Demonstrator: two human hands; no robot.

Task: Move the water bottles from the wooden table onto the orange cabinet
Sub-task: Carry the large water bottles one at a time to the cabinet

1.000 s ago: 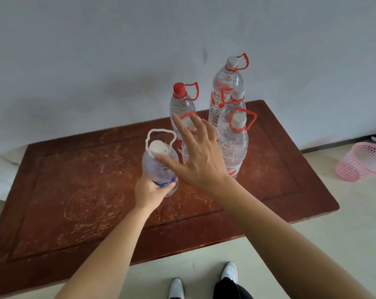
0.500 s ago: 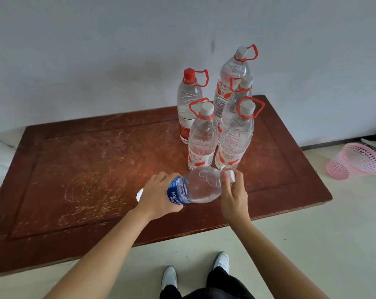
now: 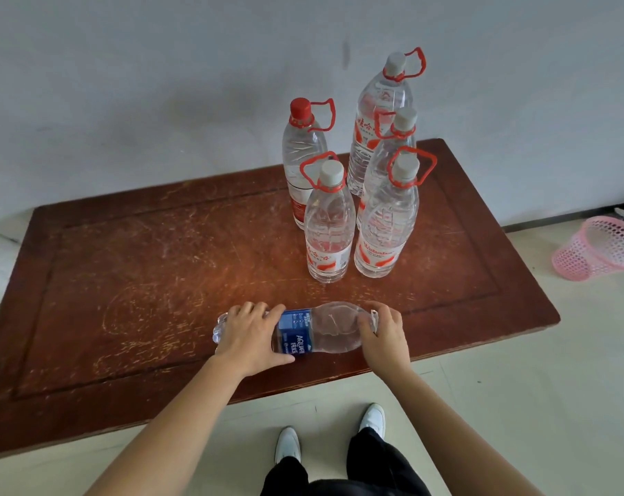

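A clear water bottle with a blue label (image 3: 314, 331) lies sideways over the front part of the wooden table (image 3: 131, 266). My left hand (image 3: 251, 336) grips its bottom end. My right hand (image 3: 383, 329) grips its neck end, hiding the cap. Several upright bottles with red handles stand in a cluster at the back right: one with a red cap (image 3: 301, 162), a tall one (image 3: 378, 116), and two nearer ones (image 3: 328, 223) (image 3: 389, 223). The orange cabinet is out of view.
A pink mesh basket (image 3: 603, 248) lies on the floor to the right of the table. A grey wall stands behind the table. My white shoes (image 3: 373, 420) are on the pale floor at the table's front edge.
The blue-labelled bottle went from upright in my left hand to lying sideways, held at both ends. My right hand came back from the cluster and took the neck end.
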